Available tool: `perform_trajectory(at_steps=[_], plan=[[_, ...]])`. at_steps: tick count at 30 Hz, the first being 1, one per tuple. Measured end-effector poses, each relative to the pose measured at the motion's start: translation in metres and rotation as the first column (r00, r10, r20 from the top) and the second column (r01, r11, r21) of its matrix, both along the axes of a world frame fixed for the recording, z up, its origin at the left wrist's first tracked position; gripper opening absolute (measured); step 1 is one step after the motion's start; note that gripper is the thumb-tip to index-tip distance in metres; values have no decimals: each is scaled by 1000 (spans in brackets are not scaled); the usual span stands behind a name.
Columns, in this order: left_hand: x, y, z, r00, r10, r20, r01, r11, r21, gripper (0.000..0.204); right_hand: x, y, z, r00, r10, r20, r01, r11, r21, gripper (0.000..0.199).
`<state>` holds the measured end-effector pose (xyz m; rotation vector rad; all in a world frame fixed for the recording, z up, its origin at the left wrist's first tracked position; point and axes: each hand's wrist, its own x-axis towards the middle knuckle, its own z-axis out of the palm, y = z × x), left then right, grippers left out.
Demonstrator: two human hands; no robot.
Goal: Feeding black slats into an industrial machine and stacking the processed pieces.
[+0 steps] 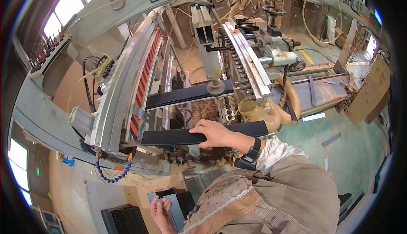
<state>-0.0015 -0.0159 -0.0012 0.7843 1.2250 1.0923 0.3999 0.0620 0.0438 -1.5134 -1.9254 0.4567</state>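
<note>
A long black board [169, 137] lies crosswise in the near part of the machine, from the striped left rail toward the ribbed hose at right. My right hand [210, 133] grips it near its middle, fingers over the top and far side. Farther back, a second black board [178, 97] spans the machine under a round pressing pad [216, 87]. My left hand [162, 213] is low, near the wearer's body, its fingers loosely curled and apart, with nothing visible in them. Beside it stands a grey-black panel or box [183, 204], with a stack of black boards [124, 219] to the left.
The left rail [146, 71] bears red-and-black stripes. At right are a metal rail with rollers [248, 56], a motor unit [271, 43] and beige ribbed hoses [256, 111]. A blue jointed hose [113, 179] hangs at near left. Loose strips [331, 139] lie on the green floor.
</note>
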Motion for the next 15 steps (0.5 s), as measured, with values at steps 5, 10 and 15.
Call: perform_trajectory(at_steps=[5,10,15], plan=[[7,2,-2,997,-8,74,7,1000,17,33,16,8,6,996,-76,56,74,996,42,54],[12,11,6,997,-15,75,15,1000,-7,31,29,33,9,973,-167,160,143,978,152,51],[33,49,11,981,-138,135,137,990,17,32,30,77,2,925,-258,280,221,963,157,51]])
